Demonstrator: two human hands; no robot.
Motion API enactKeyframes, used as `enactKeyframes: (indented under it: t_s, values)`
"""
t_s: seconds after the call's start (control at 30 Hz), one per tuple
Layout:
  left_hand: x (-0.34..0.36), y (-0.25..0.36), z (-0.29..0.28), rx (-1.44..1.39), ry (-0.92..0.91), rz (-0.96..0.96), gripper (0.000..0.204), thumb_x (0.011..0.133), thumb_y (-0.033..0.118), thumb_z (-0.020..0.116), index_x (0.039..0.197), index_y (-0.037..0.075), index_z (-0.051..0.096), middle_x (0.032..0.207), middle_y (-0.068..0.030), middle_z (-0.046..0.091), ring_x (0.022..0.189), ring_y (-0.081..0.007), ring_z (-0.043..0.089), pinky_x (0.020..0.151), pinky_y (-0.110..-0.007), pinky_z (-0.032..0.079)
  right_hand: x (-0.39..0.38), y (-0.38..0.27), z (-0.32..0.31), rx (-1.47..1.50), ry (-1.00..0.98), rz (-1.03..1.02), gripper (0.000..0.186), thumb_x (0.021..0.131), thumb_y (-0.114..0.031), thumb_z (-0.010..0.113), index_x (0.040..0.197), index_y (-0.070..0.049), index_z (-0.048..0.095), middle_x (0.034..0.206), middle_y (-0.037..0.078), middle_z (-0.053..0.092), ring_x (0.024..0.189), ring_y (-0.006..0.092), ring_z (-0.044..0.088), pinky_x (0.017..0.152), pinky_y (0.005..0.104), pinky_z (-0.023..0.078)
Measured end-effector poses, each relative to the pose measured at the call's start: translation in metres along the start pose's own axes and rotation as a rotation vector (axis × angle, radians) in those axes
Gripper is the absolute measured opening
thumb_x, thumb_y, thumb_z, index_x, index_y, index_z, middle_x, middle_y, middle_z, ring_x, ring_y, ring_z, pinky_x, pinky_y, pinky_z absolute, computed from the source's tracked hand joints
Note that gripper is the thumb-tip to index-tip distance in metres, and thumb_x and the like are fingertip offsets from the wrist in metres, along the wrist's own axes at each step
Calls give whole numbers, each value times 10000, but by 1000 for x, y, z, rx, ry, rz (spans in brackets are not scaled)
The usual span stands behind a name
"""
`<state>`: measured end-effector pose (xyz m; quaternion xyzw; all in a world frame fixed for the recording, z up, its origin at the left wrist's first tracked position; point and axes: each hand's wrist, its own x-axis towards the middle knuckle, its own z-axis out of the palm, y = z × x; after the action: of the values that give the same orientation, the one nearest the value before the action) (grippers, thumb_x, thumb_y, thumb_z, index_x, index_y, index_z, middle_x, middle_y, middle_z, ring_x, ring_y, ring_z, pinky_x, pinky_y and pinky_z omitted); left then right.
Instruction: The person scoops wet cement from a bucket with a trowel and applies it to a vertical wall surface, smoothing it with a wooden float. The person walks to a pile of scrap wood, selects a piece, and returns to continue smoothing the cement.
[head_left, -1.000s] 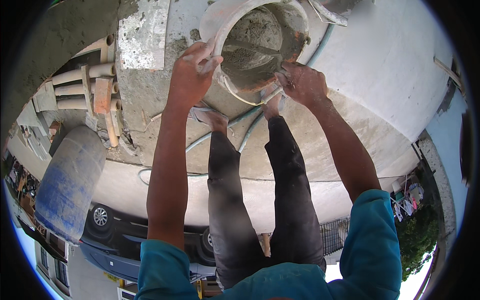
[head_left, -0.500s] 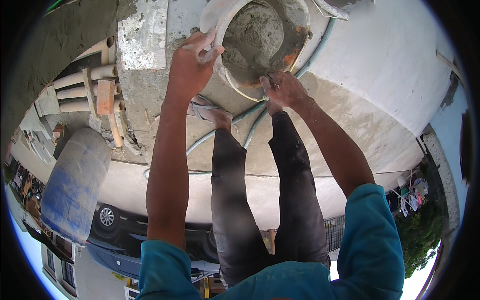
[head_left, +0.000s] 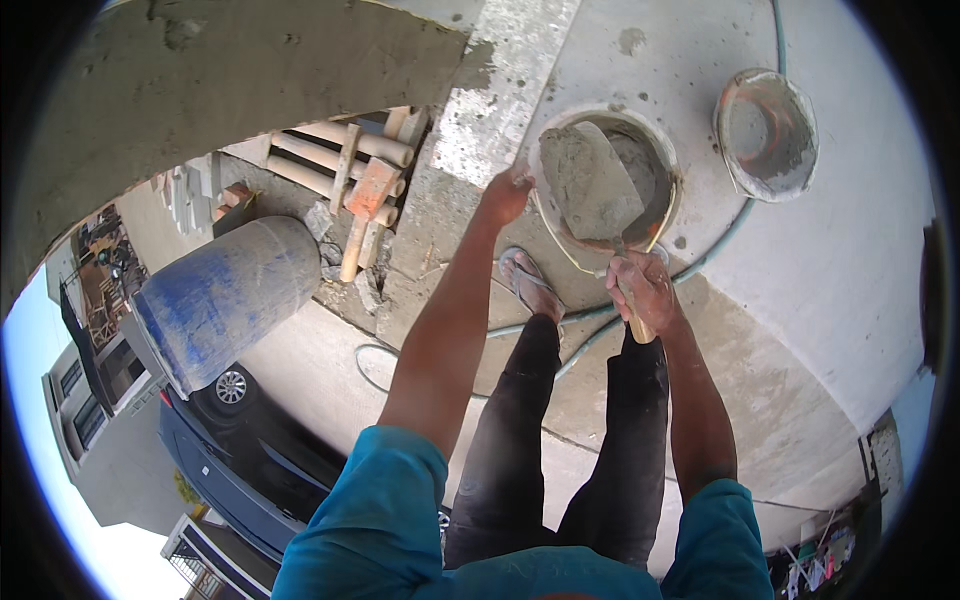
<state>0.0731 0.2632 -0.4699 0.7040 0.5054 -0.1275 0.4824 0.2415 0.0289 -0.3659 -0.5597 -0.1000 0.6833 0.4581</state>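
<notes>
A bucket (head_left: pixel 672 150) of wet grey mortar stands on the ground ahead of my feet. My right hand (head_left: pixel 645 290) is closed around the wooden handle of a trowel (head_left: pixel 628 205). Its broad blade lies over the bucket's opening, carrying a heap of grey mortar (head_left: pixel 578 178). At the bucket's left rim is my left hand (head_left: pixel 507 196), its fingers curled against the edge. The bucket's thin wire handle (head_left: pixel 570 258) hangs down on the near side.
A second, mortar-stained bucket (head_left: pixel 768 135) stands to the right. A green hose (head_left: pixel 715 248) curves behind my feet. Pipes (head_left: pixel 335 157), a wooden-handled tool with an orange head (head_left: pixel 371 192) and a blue barrel (head_left: pixel 228 300) are at the left. A mortar-covered surface (head_left: pixel 280 60) spans the upper left.
My view has turned, so the bucket appears farther right and the second bucket shows fully. My right hand, earlier at the bucket's near rim, now holds the mortar-loaded trowel across it.
</notes>
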Motion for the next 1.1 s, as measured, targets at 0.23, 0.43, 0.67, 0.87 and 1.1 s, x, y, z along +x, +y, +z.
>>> enactKeyframes:
  t_s: [0.23,0.43,0.67,0.87,1.1]
  values:
    - [-234,73,-188,61,23,76,387,1012,220,559,1359,51,560,1265,-158,656,1149,-235,646,955,-323,496,-72,-194,173,397,-62,-223,193,943,-219,570,901,-31,564,642,29,523,460,110,490,438,266,409]
    - [-404,-18,-327,-325,305,-94,412,1030,222,522,1391,22,521,1253,-126,642,1102,-230,649,949,-344,502,-88,-278,284,41,536,-423,289,943,-255,600,1070,0,552,764,118,619,622,267,610,593,388,486]
    - [-438,-72,-399,-163,176,-204,369,1025,175,528,1335,-24,559,1181,-116,692,1014,-181,663,907,-294,502,62,-299,365,50,573,-474,380,950,-316,591,1172,-17,518,837,168,648,748,301,667,687,420,531]
    - [-448,-153,-392,-232,70,-357,384,1012,221,523,1308,-17,580,1195,-135,688,1021,-188,675,883,-304,505,13,-304,369,621,573,-561,354,1013,-360,520,1153,-36,534,749,26,538,546,120,538,482,283,469]
    - [-436,-167,-356,-98,-79,-354,343,1009,167,521,1318,31,583,1158,-122,702,1006,-195,685,915,-296,503,94,-246,357,616,396,-313,351,1023,-413,493,1102,-73,534,718,27,525,506,117,515,444,294,448]
